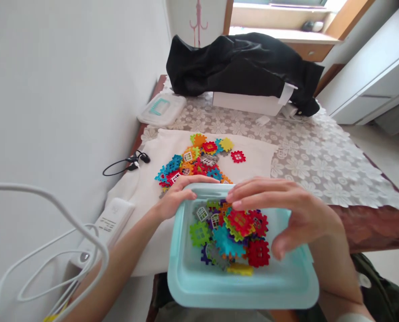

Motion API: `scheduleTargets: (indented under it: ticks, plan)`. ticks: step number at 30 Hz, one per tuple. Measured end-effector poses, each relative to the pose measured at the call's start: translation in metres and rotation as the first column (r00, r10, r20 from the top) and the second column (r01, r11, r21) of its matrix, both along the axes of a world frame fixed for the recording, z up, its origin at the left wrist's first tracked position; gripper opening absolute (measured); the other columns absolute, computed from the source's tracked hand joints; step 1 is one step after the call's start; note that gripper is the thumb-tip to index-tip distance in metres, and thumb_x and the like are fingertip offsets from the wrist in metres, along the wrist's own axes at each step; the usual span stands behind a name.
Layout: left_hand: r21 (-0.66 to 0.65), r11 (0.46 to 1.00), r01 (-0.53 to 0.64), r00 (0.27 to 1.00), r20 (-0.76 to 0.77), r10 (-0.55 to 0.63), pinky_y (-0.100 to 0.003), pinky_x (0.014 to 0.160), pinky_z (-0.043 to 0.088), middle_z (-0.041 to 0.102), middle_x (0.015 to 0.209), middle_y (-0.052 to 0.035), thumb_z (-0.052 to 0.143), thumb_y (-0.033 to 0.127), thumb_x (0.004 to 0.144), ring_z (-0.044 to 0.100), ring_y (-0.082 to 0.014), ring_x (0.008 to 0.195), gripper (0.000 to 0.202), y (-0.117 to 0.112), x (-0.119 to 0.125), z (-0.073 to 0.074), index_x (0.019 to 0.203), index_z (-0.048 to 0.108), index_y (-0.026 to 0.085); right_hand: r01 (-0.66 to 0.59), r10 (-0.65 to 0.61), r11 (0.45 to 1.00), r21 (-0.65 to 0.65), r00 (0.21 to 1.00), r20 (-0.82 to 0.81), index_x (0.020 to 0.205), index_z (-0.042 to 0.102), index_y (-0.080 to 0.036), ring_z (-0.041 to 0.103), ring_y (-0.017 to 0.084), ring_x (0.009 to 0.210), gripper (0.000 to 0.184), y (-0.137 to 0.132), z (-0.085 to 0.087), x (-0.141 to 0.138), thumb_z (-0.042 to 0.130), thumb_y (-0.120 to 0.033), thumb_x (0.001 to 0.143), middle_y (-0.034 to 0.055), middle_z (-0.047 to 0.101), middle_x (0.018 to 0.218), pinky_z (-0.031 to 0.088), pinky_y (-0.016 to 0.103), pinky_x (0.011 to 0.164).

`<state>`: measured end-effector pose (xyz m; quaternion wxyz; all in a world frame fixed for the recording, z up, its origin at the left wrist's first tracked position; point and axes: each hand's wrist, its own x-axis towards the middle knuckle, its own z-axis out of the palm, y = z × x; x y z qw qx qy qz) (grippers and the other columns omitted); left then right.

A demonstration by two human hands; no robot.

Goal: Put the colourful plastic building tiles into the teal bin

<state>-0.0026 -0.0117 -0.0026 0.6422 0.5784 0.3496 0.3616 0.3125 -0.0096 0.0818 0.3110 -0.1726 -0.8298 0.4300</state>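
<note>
White walls [68, 112] close in on our left as we look down over the bench [370, 228]. Nearest us, a light-blue plastic tray [239, 298] overhangs the bench edge and holds a heap of interlocking plastic building pieces [229, 241], gear-edged in red, blue, green and purple, some with small window panels. Our left grip [176, 199] is closed over the tray's far rim, its fingers curled across it. Our right grip [286, 214] arches above the tray, with fingers [249, 190] reaching toward the far rim and a thumb [277, 248] dropping inside near a red piece. We cannot tell whether it bears on the rim, and we see no piece held in it.

Just beyond, a second pile of the same pieces [193, 163] lies on a cream cloth [142, 197], with one red piece [238, 156] just apart from it. So the pieces are split between tray and cloth. Black earphones [135, 161] lie at the cloth's left edge, and a white power strip [110, 221] with a white cable [52, 250] sits by its near corner. Farther on, a lace tablecloth [320, 174] spreads under a translucent lidded box [161, 109] and a white carton [243, 103] draped with black fabric [239, 67], and a window sill [280, 36] lies past them.
</note>
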Motion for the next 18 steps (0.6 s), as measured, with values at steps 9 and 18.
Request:
scheduleTargets:
  ticks: [9, 18]
  plan:
    - [-0.073, 0.984, 0.165, 0.984, 0.078, -0.16, -0.027, 0.066, 0.049, 0.088, 0.101, -0.0069, 0.068, 0.02, 0.069, 0.069, -0.0212, 0.077, 0.056, -0.027, 0.021, 0.009, 0.119, 0.093, 0.022, 0.503, -0.498, 0.863, 0.044, 0.863, -0.087, 0.126, 0.079, -0.03, 0.078, 0.024, 0.111, 0.033, 0.073, -0.122, -0.007, 0.068, -0.056, 0.11, 0.0086, 0.081, 0.122, 0.067, 0.043, 0.095]
    - [-0.04, 0.971, 0.234, 0.971, 0.065, -0.231, -0.025, 0.058, 0.041, 0.083, 0.08, -0.0069, 0.066, 0.022, 0.067, 0.06, -0.0176, 0.065, 0.048, -0.03, 0.025, 0.002, 0.105, 0.095, 0.017, 0.158, -0.431, 0.766, 0.623, 0.845, 0.316, 0.177, 0.04, -0.033, 0.018, 0.043, 0.177, 0.09, 0.04, -0.146, -0.056, 0.08, -0.06, 0.1, 0.0097, 0.028, 0.189, 0.02, 0.074, 0.143]
